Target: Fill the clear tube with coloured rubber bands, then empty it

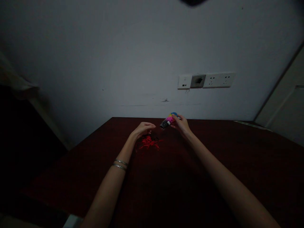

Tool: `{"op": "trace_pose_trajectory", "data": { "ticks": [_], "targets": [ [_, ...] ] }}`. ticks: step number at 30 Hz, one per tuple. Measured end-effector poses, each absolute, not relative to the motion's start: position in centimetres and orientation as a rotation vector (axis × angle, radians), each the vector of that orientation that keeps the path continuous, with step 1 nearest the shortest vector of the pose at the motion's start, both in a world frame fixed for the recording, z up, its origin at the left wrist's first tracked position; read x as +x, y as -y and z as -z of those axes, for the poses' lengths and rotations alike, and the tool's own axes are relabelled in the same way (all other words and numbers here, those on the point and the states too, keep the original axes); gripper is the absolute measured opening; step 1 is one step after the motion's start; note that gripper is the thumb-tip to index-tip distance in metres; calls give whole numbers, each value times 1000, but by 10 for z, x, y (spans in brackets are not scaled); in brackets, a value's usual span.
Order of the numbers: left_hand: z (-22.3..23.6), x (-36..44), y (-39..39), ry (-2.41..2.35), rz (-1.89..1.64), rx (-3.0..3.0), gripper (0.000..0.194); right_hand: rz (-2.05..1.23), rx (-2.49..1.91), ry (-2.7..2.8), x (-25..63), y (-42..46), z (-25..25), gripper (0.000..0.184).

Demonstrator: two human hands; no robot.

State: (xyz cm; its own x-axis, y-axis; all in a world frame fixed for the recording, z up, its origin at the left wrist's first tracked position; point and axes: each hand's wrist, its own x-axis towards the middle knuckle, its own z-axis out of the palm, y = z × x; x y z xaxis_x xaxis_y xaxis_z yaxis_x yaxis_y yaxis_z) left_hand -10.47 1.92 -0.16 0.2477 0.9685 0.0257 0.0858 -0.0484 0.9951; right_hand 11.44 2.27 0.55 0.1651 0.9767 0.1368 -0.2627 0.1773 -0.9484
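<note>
My right hand [181, 124] grips a small tube-shaped bundle [170, 119] banded in blue, yellow, pink and black, with a shiny, see-through look. It is held tilted above the table, its black end pointing down and left. Just left of that end, my left hand [143, 128] has its fingers pressed together in a pinch. Anything between those fingertips is too small to make out. Below the left hand lies a loose tangle of thin red strands [149, 142], perhaps string or bands. Darker strands seem to lie beside it, but dimness hides their kind.
The dark reddish table [209, 155] meets a grey-white wall [142, 63] at its back edge. Wall sockets [218, 80] sit above the table at right. A pale door or panel [285, 104] stands at far right, and a dark piece of furniture [26, 136] at left.
</note>
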Motion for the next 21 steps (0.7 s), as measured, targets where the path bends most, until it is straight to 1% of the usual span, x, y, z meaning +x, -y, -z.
{"op": "trace_pose_trajectory", "data": {
  "ticks": [3,6,9,14,17,21],
  "targets": [
    [3,-99,-13,-1058,-952,1472,17,-1115,-923,988,112,-21,-7,38],
    [9,-88,-4,-1018,-998,1390,19,-1140,-889,997,109,-20,-8,40],
    [18,-73,10,-996,-1204,1228,20,-1152,-865,1001,107,-20,-8,41],
    [29,-54,36,-1141,-1700,1306,4,-1157,-869,1010,107,-19,-5,34],
    [28,-52,46,-1156,-1822,1442,5,-1189,-880,1007,105,-17,-3,30],
    [24,-50,55,-1144,-1862,1527,13,-1223,-911,995,101,-14,-2,26]
  ]
}}
